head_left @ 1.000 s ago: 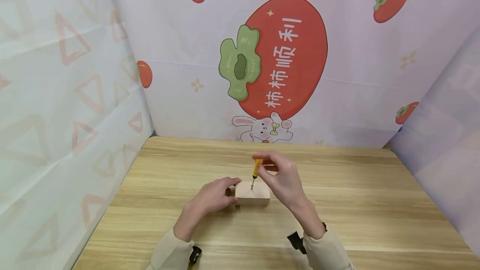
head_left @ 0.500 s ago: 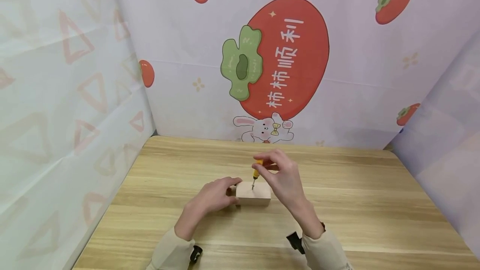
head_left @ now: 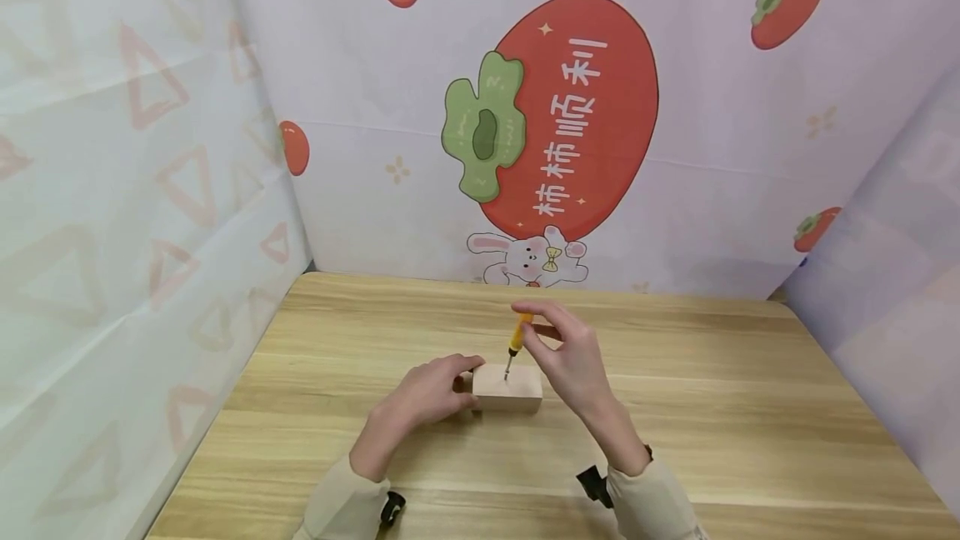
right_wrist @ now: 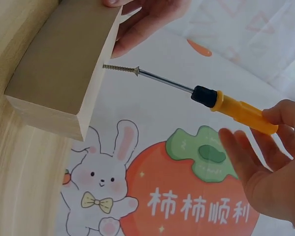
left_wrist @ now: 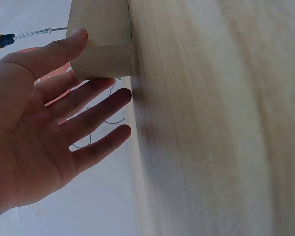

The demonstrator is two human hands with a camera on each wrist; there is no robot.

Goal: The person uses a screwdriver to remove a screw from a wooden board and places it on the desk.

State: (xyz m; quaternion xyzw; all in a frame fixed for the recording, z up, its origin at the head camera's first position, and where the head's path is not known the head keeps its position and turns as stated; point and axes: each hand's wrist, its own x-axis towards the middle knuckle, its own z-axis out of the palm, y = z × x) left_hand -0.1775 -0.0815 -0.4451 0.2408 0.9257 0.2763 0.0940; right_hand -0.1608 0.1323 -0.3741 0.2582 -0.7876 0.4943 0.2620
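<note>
A pale wooden block (head_left: 491,380) lies on the table. My left hand (head_left: 422,392) holds it at its left end, thumb on the near side; in the left wrist view the lower fingers (left_wrist: 100,115) are spread off the block. Point first in the block's top face stands a screw (right_wrist: 120,69), most of its thread exposed. A screwdriver (right_wrist: 236,109) with a yellow handle and black collar meets the screw's head with its tip. My right hand (head_left: 573,367) holds the handle's end between thumb and fingers, the tool leaning to the right.
The wood-grain table (head_left: 712,415) runs out to both sides of the block. A white cloth backdrop (head_left: 360,207) with printed persimmons and a rabbit rises behind its far edge. Another printed cloth (head_left: 90,215) hangs at the left, and one at the right.
The screwdriver's handle has tilted further right, and my right hand's fingers have shifted slightly right with it. My left hand and the block keep their places.
</note>
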